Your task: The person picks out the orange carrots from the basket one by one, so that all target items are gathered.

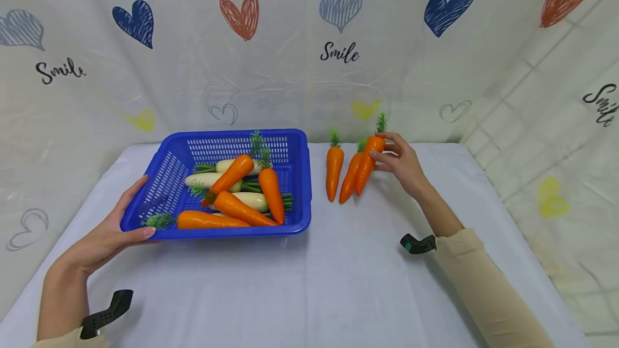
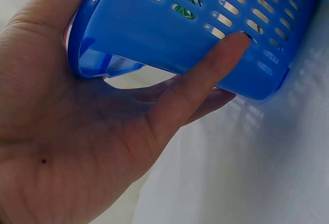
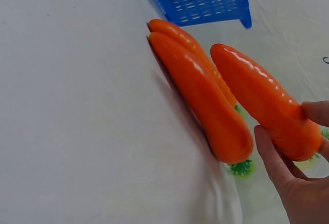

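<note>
My left hand [image 1: 103,238] grips the near left corner of a blue plastic basket [image 1: 227,233], thumb on the rim and fingers along the outer side. In the left wrist view, a finger [image 2: 200,75] lies against the slotted basket wall [image 2: 139,34]. Several orange carrots [image 1: 244,209] with green tops lie in the basket over several white radishes [image 1: 205,180]. Over on the right, my right hand [image 1: 401,164] pinches a carrot [image 1: 369,162] near its leafy end. Beside it two more carrots lie on the cloth, one close by [image 1: 349,180] and one farther left [image 1: 333,173].
A white cloth [image 1: 338,273] covers the table. Behind it hangs a pale curtain [image 1: 285,69] printed with hearts and "Smile" lettering. Black wrist-camera mounts stick out from the left sleeve [image 1: 108,313] and the right sleeve [image 1: 417,244].
</note>
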Available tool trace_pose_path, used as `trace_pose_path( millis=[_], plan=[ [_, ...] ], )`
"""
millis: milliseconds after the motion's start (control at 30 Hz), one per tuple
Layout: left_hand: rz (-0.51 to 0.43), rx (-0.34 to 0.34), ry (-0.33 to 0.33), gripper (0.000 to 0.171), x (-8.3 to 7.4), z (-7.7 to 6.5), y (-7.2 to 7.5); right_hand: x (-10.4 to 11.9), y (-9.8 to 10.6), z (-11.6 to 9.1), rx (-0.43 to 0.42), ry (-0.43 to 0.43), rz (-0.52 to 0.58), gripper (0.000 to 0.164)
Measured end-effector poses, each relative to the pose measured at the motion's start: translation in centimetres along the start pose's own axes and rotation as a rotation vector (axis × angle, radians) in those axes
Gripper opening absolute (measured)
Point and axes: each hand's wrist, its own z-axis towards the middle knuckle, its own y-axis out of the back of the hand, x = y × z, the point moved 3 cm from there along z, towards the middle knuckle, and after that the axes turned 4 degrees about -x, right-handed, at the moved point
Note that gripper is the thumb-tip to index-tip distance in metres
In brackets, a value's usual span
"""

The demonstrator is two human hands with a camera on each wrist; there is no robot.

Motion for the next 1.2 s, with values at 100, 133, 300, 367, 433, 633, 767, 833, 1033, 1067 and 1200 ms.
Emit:
trace_pose_path(
  millis=[100, 133, 300, 367, 433, 633, 767, 833, 1033, 1067, 1200],
  plan=[
    [0.000, -0.002, 0.001, 0.104, 0.0, 0.0, 0.0, -0.2, 0.0, 0.0, 0.009, -0.015, -0.007, 0.059],
    [0.001, -0.004, 0.000, 0.104, 0.0, -0.1, 0.0, -0.3, 0.0, 0.0, 0.011, -0.021, -0.008, 0.059],
    [0.009, -0.009, -0.007, 0.104, 0.0, -0.1, -0.1, -0.8, 0.1, -0.1, 0.026, -0.041, -0.025, 0.060],
    [0.013, -0.011, -0.008, 0.104, 0.0, 0.0, -0.1, -1.1, 0.2, -0.1, 0.032, -0.049, -0.032, 0.060],
    [0.020, -0.014, -0.007, 0.104, 0.0, 0.0, -0.1, -1.3, 0.3, -0.2, 0.036, -0.056, -0.041, 0.060],
    [0.027, -0.016, -0.004, 0.104, 0.0, 0.0, 0.0, -1.8, 0.3, -0.1, 0.040, -0.083, -0.064, 0.060],
    [0.022, -0.017, -0.004, 0.103, 0.0, -0.1, 0.0, -1.9, 0.3, -0.1, 0.041, -0.088, -0.071, 0.059],
    [0.020, -0.017, -0.003, 0.103, 0.0, -0.1, 0.0, -1.9, 0.3, -0.1, 0.044, -0.089, -0.082, 0.058],
    [0.018, -0.014, -0.003, 0.103, 0.1, 0.1, -0.1, -2.2, 0.6, -0.4, 0.058, -0.086, -0.125, 0.058],
    [0.019, -0.014, -0.002, 0.103, 0.1, 0.1, -0.1, -2.3, 0.6, -0.4, 0.061, -0.086, -0.129, 0.058],
    [0.018, -0.016, -0.004, 0.103, 0.1, 0.1, 0.0, -2.5, 0.5, -0.3, 0.061, -0.092, -0.156, 0.057]
  ],
)
